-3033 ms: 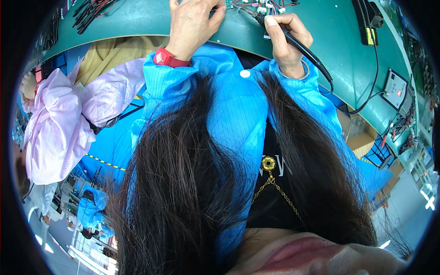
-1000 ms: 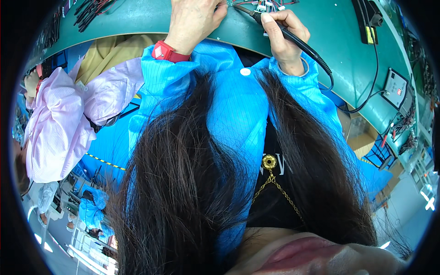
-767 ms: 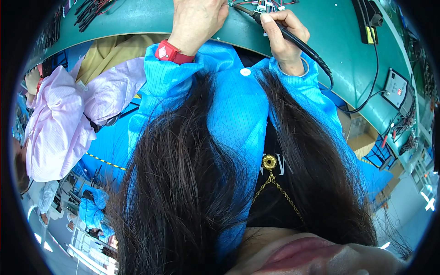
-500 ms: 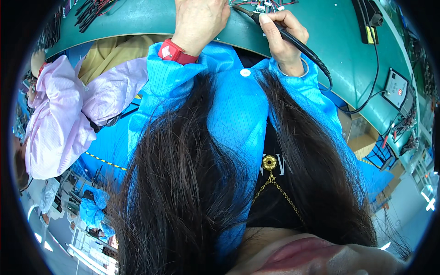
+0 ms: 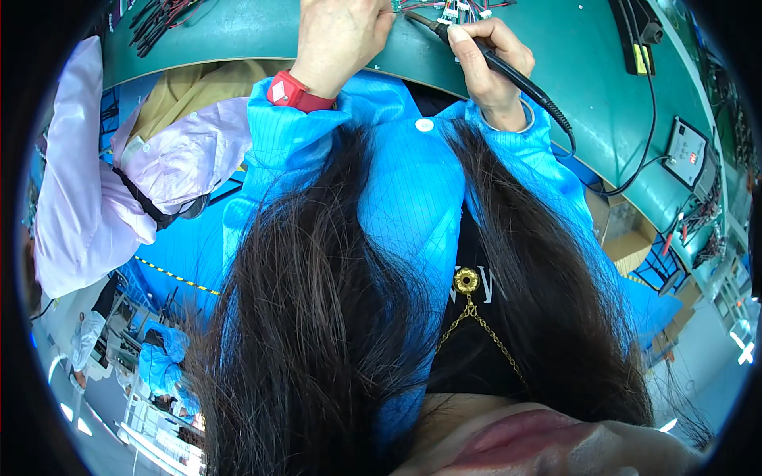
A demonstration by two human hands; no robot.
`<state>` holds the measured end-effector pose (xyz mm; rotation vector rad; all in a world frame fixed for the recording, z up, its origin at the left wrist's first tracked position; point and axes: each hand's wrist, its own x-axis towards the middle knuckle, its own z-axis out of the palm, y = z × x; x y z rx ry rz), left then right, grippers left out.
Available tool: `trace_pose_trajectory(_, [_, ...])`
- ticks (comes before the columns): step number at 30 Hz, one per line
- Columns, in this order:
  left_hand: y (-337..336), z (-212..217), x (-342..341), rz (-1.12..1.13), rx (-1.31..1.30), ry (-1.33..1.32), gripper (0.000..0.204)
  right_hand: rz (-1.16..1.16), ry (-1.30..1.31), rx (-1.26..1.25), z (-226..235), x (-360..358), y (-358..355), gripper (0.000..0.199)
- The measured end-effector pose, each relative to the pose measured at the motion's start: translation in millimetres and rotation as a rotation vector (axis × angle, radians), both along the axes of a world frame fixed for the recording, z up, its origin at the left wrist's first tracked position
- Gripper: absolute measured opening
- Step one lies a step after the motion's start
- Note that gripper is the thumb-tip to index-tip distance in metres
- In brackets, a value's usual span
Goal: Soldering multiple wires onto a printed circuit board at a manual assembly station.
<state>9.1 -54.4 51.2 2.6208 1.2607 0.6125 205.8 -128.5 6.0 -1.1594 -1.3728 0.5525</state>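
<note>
My right hand (image 5: 486, 57) grips a black soldering iron (image 5: 508, 73) like a pen, its tip pointing left toward a small green circuit board (image 5: 394, 6) with coloured wires at the top edge. My left hand (image 5: 341, 36) rests on the green bench beside that board, fingers curled over it; what it holds is cut off by the frame edge. A red wristband (image 5: 295, 91) sits on my left wrist. Blue sleeves and long dark hair fill the middle of the view.
The green workbench (image 5: 587, 79) curves across the top. A black cable (image 5: 627, 170) runs from the iron to a small grey control box (image 5: 686, 155) at the right. A bundle of wires (image 5: 163, 12) lies top left. A person in a pale pink coat (image 5: 119, 190) is at the left.
Both hands have shifted slightly upward toward the board at the top edge. The iron stays gripped in my right hand.
</note>
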Motion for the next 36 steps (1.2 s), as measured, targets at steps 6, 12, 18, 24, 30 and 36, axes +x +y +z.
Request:
trace_pose_trajectory(6, [4.5,-6.8,-8.1,-0.002,-0.094,-0.071,0.012,-0.038,0.026,0.01,-2.8,-0.1,-2.0,0.011])
trace_pose_trajectory(12, [4.1,-4.1,-10.4,-0.003,-0.102,-0.073,0.013,-0.047,0.01,0.003,-2.3,-0.7,-0.7,0.012])
trace_pose_trajectory(18, [4.7,-3.5,-15.1,-0.007,-0.127,-0.097,0.012,-0.034,0.032,-0.021,-2.6,-5.0,-0.4,0.012])
trace_pose_trajectory(24, [8.3,6.9,-16.2,-0.038,-0.068,-0.028,0.015,-0.061,0.078,-0.01,16.9,-9.1,-0.8,0.011])
trace_pose_trajectory(30, [25.0,-19.3,-41.8,0.085,0.115,-0.13,0.011,-0.131,0.169,0.079,37.1,21.1,-24.8,0.009])
trace_pose_trajectory(36, [18.5,-35.0,-102.9,0.414,0.206,0.101,0.014,-0.652,0.022,0.342,57.6,141.6,-17.8,0.009])
